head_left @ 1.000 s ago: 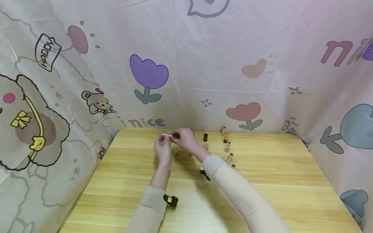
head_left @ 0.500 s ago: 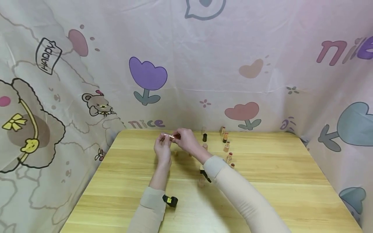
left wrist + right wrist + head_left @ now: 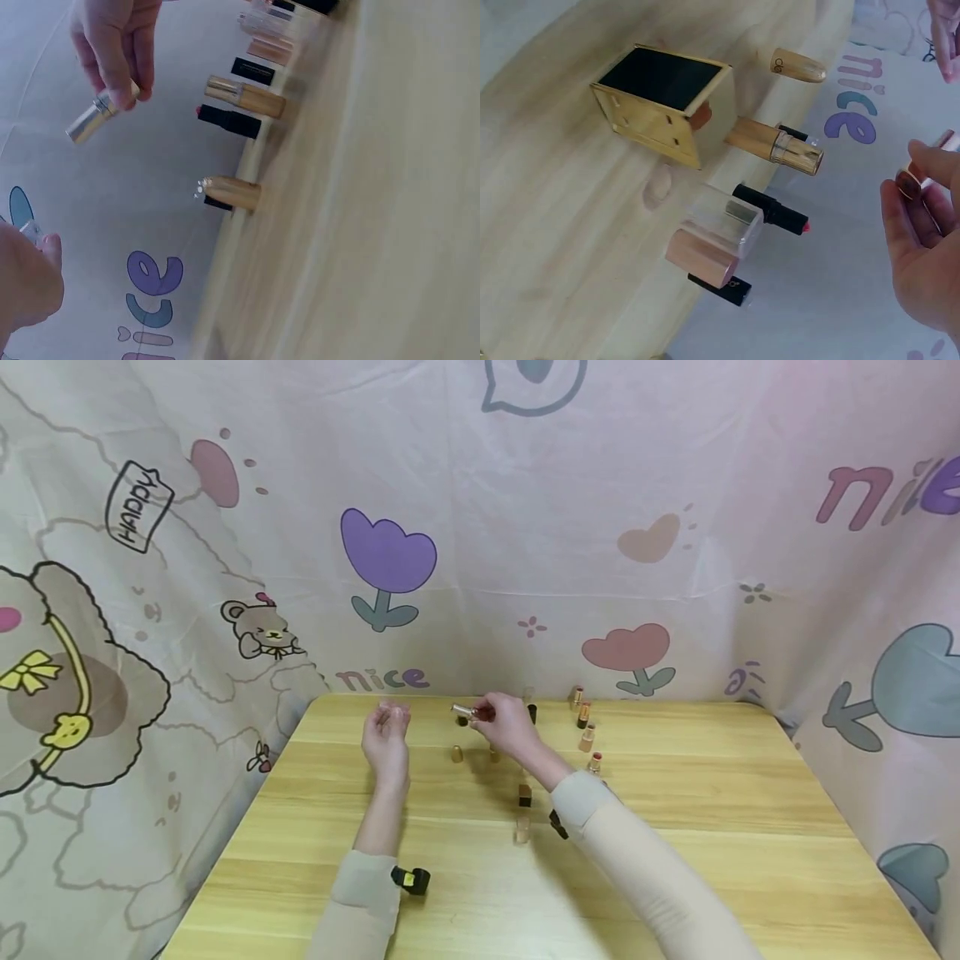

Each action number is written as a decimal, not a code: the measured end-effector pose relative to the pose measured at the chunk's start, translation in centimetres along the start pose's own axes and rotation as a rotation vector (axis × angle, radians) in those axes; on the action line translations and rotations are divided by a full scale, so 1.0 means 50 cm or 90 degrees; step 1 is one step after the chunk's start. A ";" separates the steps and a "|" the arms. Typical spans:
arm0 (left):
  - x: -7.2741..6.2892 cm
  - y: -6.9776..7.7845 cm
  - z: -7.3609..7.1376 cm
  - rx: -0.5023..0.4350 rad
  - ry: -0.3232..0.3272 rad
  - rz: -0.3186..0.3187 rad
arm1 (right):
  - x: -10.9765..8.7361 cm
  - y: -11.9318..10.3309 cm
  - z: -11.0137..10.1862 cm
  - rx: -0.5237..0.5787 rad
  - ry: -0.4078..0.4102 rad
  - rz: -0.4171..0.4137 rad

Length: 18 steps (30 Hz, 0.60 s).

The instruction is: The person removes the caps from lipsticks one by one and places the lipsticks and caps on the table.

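My right hand [image 3: 510, 727] pinches a lipstick [image 3: 463, 712] above the far part of the table, its silvery-gold end pointing left. In the left wrist view the bare metallic tube [image 3: 90, 122] of this lipstick sticks out past the right fingertips, tilted. The right wrist view shows its dark reddish round end [image 3: 908, 184] between thumb and fingers. To the left, my left hand [image 3: 386, 747] is raised with a small clear cap [image 3: 395, 710] at its fingertips. Only an edge of that clear piece [image 3: 31, 231] shows past the thumb in the left wrist view.
Below the hands stand a gold cap [image 3: 457, 754] and a gold tube [image 3: 493, 754]. Nearer are a boxy gold-and-black piece [image 3: 525, 795] and a clear cap [image 3: 522, 831]. Several uncapped lipsticks [image 3: 587, 739] form a row at right. A black lipstick [image 3: 772, 210] stands near the cloth backdrop.
The hands were together at the lipstick and are now apart. The left hand has moved left with the clear cap; the right has moved right with the lipstick, its metallic tube now bare.
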<state>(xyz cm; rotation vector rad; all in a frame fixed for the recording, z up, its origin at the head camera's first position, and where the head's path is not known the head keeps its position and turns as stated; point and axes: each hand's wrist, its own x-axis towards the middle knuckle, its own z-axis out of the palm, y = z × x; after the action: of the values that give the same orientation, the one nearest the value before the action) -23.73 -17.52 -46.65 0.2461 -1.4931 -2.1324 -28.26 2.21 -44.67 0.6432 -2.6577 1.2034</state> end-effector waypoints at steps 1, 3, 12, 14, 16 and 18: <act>-0.002 0.000 -0.003 0.010 -0.007 0.002 | -0.004 0.002 -0.002 0.008 0.006 -0.007; -0.005 -0.002 -0.008 0.036 -0.026 0.001 | -0.010 0.006 -0.006 0.019 0.016 -0.018; -0.023 -0.016 -0.027 0.153 -0.145 0.014 | -0.034 0.028 -0.016 0.057 0.008 -0.007; -0.026 -0.020 -0.030 0.172 -0.163 0.022 | -0.040 0.029 -0.018 0.052 -0.001 -0.016; -0.028 -0.022 -0.033 0.195 -0.187 0.034 | -0.046 0.027 -0.019 0.039 -0.008 -0.028; -0.031 -0.025 -0.036 0.212 -0.218 0.045 | -0.053 0.023 -0.020 0.031 -0.016 -0.036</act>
<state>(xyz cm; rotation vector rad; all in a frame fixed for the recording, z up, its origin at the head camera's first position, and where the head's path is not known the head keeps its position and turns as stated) -22.02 -17.87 -48.68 -0.0610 -2.0232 -1.9294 -26.42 4.48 -45.63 0.7400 -2.6192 1.2563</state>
